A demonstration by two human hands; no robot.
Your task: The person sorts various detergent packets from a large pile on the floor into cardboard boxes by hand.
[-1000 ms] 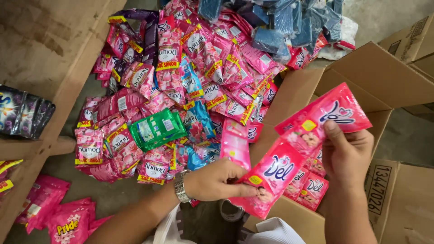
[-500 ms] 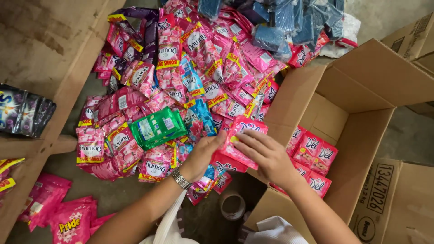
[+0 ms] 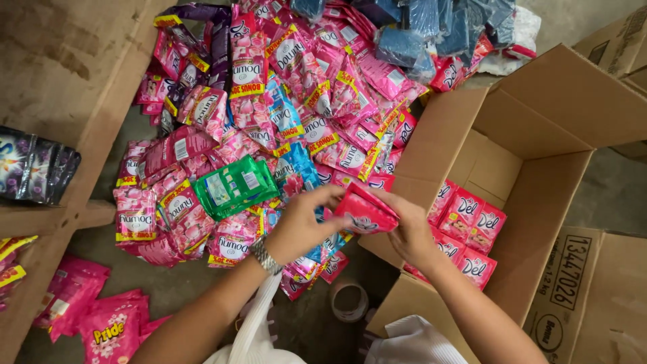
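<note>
Leftmost, a dark bundle of packets (image 3: 34, 165) rests on a flattened cardboard sheet (image 3: 60, 74), and loose pink bags (image 3: 94, 320) lie on the floor below it. Next comes a big heap of sachets (image 3: 269, 121), mostly pink, with one green pack (image 3: 234, 187) on its near side and blue packs (image 3: 431, 27) at the far edge. Over the heap's near edge, the left hand (image 3: 303, 226), a metal watch (image 3: 266, 256) on its wrist, pinches one end of a folded pink sachet strip (image 3: 364, 210), fingers closed on it; the right hand (image 3: 411, 232) grips the other end the same way. Just right of the hands stands an open cardboard box (image 3: 539, 155) holding rows of pink sachets (image 3: 465, 226) stacked along its near-left side, the rest of its bottom bare. Further boxes (image 3: 593, 296) sit at the right edge.
</note>
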